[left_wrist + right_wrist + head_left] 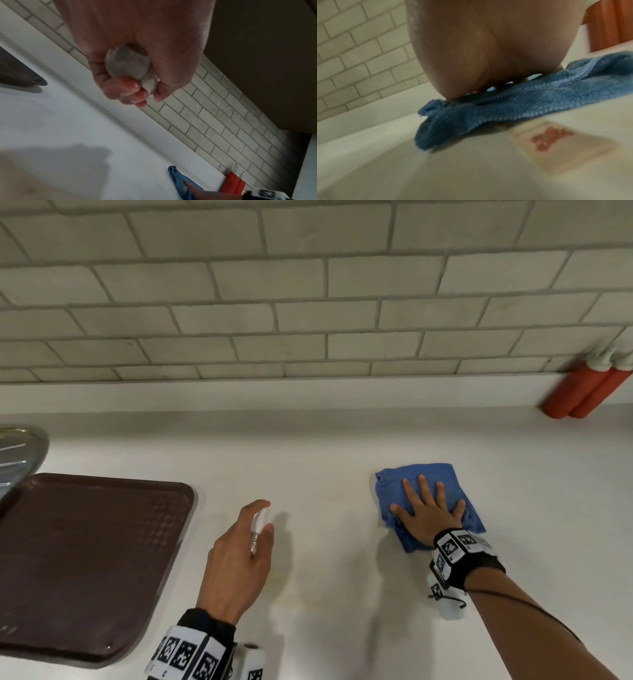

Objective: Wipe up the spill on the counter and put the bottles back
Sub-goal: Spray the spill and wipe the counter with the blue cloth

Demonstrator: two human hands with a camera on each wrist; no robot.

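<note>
Pale tile backs the white bench (308, 440) on which we work. We press our right hand (428, 508), fingers straight and spread, flat on the folded blue cloth (424, 474) so that our weight goes through it into the surface; the cloth lies right of centre, its longer side running from the wall toward us and slightly rightward. Our left hand (236, 556) is curled round a small clear spray bottle (257, 529), held above the bench with its long axis pointing away from us toward the wall, the forefinger arched over the top end (ready, we judge, to press the nozzle). A faint yellowish stain (287, 594) shows just right of that wrist, so wiping is likely not finished. Two red bottles (582, 392) with white caps stand touching each other against the wall at far right. A brown tray (85, 559) sits at the left, beside a metal sink rim (24, 446).
</note>
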